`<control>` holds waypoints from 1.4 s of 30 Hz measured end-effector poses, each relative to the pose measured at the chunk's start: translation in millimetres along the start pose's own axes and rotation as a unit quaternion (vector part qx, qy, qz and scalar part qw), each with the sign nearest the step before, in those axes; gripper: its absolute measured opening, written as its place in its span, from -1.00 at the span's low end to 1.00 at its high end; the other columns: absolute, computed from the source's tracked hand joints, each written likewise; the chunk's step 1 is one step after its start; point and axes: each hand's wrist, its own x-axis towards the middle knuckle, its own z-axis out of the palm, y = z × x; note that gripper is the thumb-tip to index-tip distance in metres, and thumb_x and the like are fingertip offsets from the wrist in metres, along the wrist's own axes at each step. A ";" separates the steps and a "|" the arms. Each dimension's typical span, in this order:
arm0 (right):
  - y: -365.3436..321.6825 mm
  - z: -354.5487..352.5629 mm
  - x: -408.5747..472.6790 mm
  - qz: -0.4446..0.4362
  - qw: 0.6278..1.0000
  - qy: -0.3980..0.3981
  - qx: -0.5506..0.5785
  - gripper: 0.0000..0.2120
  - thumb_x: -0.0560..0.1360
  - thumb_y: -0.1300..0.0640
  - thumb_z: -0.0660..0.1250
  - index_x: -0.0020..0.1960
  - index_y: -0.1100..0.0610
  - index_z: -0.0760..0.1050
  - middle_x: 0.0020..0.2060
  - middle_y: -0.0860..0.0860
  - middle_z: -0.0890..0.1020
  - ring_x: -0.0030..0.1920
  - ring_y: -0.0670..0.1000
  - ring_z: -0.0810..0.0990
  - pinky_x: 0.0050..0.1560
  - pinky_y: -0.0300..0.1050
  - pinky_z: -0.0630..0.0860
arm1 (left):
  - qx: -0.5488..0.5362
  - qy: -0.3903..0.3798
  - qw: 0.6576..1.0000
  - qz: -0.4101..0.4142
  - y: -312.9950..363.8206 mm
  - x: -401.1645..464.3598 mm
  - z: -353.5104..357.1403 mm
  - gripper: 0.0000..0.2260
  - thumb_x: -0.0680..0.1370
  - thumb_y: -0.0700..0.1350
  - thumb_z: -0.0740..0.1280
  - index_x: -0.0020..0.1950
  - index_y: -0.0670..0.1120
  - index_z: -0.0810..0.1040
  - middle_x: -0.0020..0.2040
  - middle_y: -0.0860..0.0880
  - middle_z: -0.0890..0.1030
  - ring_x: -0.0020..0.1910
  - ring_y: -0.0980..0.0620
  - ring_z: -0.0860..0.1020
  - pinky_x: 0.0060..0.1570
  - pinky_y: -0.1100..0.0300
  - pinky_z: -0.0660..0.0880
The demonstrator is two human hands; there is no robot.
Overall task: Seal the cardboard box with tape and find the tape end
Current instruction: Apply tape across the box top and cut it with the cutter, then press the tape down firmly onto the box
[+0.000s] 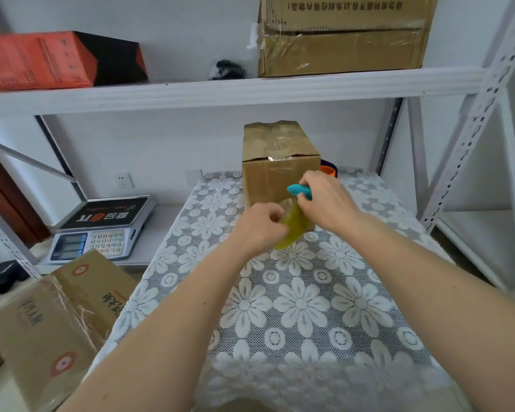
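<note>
A yellowish tape roll (292, 226) was held above the lace tablecloth (304, 295), just in front of the taped cardboard box (275, 162). Its rim was pinched by the curled fingers of the left hand (257, 226); the dispenser's blue handle (298, 190) was gripped by the right hand (327, 200).

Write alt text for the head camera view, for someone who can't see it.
Two bare hands hold a yellowish tape roll above a lace-covered table: the left hand pinches at its edge, the right hand grips its teal handle. Behind them stands a taped cardboard box, under a white shelf.
</note>
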 end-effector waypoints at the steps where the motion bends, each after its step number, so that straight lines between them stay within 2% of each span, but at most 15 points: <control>1: 3.1 4.3 -5.9 0.020 1.000 -0.001 0.006 -0.89 0.52 0.18 0.27 0.04 0.17 0.46 -0.08 0.04 0.50 -0.15 0.03 0.45 -0.19 -0.11 0.33 | 0.030 -0.013 0.999 0.005 -4.8 -2.6 0.9 -0.93 0.45 -0.19 0.32 -0.13 -0.07 0.59 -0.16 0.01 0.60 -0.14 0.00 0.56 -0.03 0.04 0.53; 3: 9.2 13.3 -17.7 0.062 0.998 -0.011 0.017 -0.87 0.54 0.17 0.27 0.06 0.17 0.47 -0.08 0.05 0.53 -0.16 0.03 0.47 -0.21 -0.12 0.34 | 0.097 -0.032 0.995 0.012 -14.0 -8.1 3.7 -0.86 0.47 -0.19 0.32 -0.12 0.05 0.58 -0.09 0.05 0.59 -0.04 -0.01 0.56 0.13 -0.04 0.49; 6: 15.9 26.1 -34.2 0.100 0.994 -0.025 0.036 -0.82 0.55 0.15 0.28 0.13 0.17 0.47 -0.01 0.10 0.60 -0.12 0.05 0.52 -0.19 -0.09 0.43 | 0.226 -0.051 0.972 0.035 -23.6 -16.4 9.4 -0.80 0.49 -0.19 0.29 -0.04 0.10 0.61 0.00 0.06 0.58 0.05 -0.03 0.48 0.39 -0.21 0.16; 9: 19.3 36.7 -47.6 0.126 0.988 -0.040 0.078 -0.76 0.55 0.15 0.29 0.20 0.12 0.41 0.08 0.11 0.59 0.00 0.09 0.56 -0.02 0.00 0.53 | 0.297 -0.091 0.948 0.065 -26.4 -20.6 13.1 -0.79 0.53 -0.14 0.27 0.09 0.08 0.61 0.16 -0.04 0.55 0.22 -0.09 0.44 0.43 -0.18 0.06; 12: 22.3 44.3 -53.3 0.170 0.978 -0.053 0.112 -0.86 0.54 0.16 0.31 0.08 0.13 0.42 0.03 0.10 0.58 -0.05 0.08 0.52 -0.06 -0.04 0.48 | 0.301 -0.093 0.946 0.077 -29.0 -17.5 14.1 -0.76 0.50 -0.18 0.30 0.10 0.06 0.62 0.16 0.00 0.57 0.21 -0.06 0.48 0.38 -0.11 0.23; 15: 25.7 48.9 -51.4 0.236 0.957 -0.069 0.152 -0.85 0.56 0.14 0.27 0.10 0.16 0.42 0.03 0.09 0.54 -0.05 0.05 0.48 -0.07 -0.07 0.42 | 0.200 -0.077 0.975 0.065 -32.5 -15.6 13.0 -0.77 0.49 -0.19 0.32 0.09 0.02 0.64 0.15 0.02 0.61 0.14 -0.02 0.54 0.21 -0.01 0.46; 19: 31.5 52.8 -49.7 0.271 0.945 -0.124 0.132 -0.78 0.57 0.11 0.23 0.15 0.21 0.46 0.04 0.11 0.58 -0.01 0.10 0.53 -0.02 -0.04 0.46 | 0.082 -0.011 0.994 0.065 -26.5 -21.1 8.8 -0.74 0.54 -0.22 0.21 0.12 -0.01 0.62 0.04 0.05 0.62 -0.01 0.03 0.59 0.05 0.10 0.55; 22: 29.8 49.2 -48.7 0.273 0.948 -0.156 0.050 -0.72 0.57 -0.01 0.21 0.08 0.21 0.46 -0.03 0.10 0.56 -0.04 0.12 0.50 -0.10 -0.05 0.42 | 0.049 0.032 0.996 0.062 -24.6 -18.3 7.3 -0.75 0.58 -0.19 0.18 0.12 -0.02 0.60 -0.10 0.02 0.66 -0.21 0.07 0.61 -0.20 0.15 0.57; 25: 23.0 41.2 -43.2 0.247 0.963 -0.105 -0.009 -0.75 0.58 -0.01 0.20 0.05 0.18 0.44 -0.04 0.10 0.53 -0.09 0.12 0.51 -0.16 -0.06 0.39 | 0.032 0.087 0.994 0.067 -26.2 -12.2 3.1 -0.73 0.57 -0.22 0.15 0.09 -0.04 0.62 -0.22 0.01 0.65 -0.29 0.13 0.56 -0.26 0.22 0.50; 29: 7.6 24.7 -27.2 0.163 0.986 0.036 0.021 -0.86 0.59 0.20 0.20 0.10 0.16 0.49 0.03 0.10 0.58 -0.05 0.10 0.57 -0.12 -0.02 0.49 | 0.036 0.174 0.982 0.071 -23.0 0.5 -9.2 -0.74 0.55 -0.21 0.18 0.15 -0.03 0.57 -0.27 0.02 0.59 -0.35 0.10 0.50 -0.30 0.24 0.43; 30: 3.1 19.4 -21.6 0.137 0.988 0.064 0.030 -0.83 0.58 0.26 0.19 0.13 0.15 0.49 0.05 0.09 0.58 0.00 0.09 0.55 -0.08 -0.04 0.49 | 0.041 0.195 0.977 0.070 -21.7 5.3 -12.8 -0.73 0.55 -0.19 0.19 0.21 -0.03 0.54 -0.24 -0.02 0.58 -0.31 0.09 0.49 -0.25 0.22 0.43; 33: -8.0 4.1 -1.8 0.049 0.990 0.129 0.026 -0.75 0.56 0.29 0.18 0.18 0.15 0.50 0.11 0.07 0.50 0.16 0.08 0.44 0.09 -0.06 0.42 | 0.116 0.249 0.956 0.099 -18.3 22.1 -21.6 -0.58 0.50 -0.15 0.29 0.36 -0.06 0.41 0.18 -0.12 0.50 0.18 -0.06 0.41 0.17 0.08 0.40; 36: -14.6 -5.0 19.5 -0.013 0.990 0.138 0.018 -0.76 0.56 0.15 0.23 0.21 0.11 0.51 0.22 0.07 0.44 0.27 0.08 0.33 0.23 -0.07 0.32 | 0.147 0.207 0.959 0.124 -10.9 34.5 -29.2 -0.37 0.44 -0.27 0.26 0.49 -0.02 0.23 0.49 -0.08 0.25 0.47 -0.12 0.17 0.41 -0.04 0.21; 39: -15.7 -7.4 39.6 -0.009 0.996 0.087 0.034 -0.67 0.56 -0.01 0.24 0.29 0.04 0.48 0.39 0.02 0.35 0.41 0.10 0.20 0.37 0.05 0.22 | 0.191 0.147 0.965 0.106 -9.4 43.0 -30.1 -0.28 0.46 -0.33 0.20 0.56 0.00 0.02 0.58 0.00 0.03 0.56 -0.05 -0.03 0.50 -0.03 0.02; 42: -12.5 -2.3 56.3 0.031 0.998 0.042 0.044 -0.60 0.55 -0.12 0.22 0.33 -0.01 0.45 0.44 -0.02 0.31 0.44 0.10 0.15 0.39 0.07 0.18 | 0.199 0.151 0.962 0.112 -13.3 47.6 -25.2 -0.27 0.46 -0.36 0.19 0.56 -0.04 -0.02 0.59 -0.01 -0.01 0.56 -0.04 -0.04 0.51 -0.02 0.01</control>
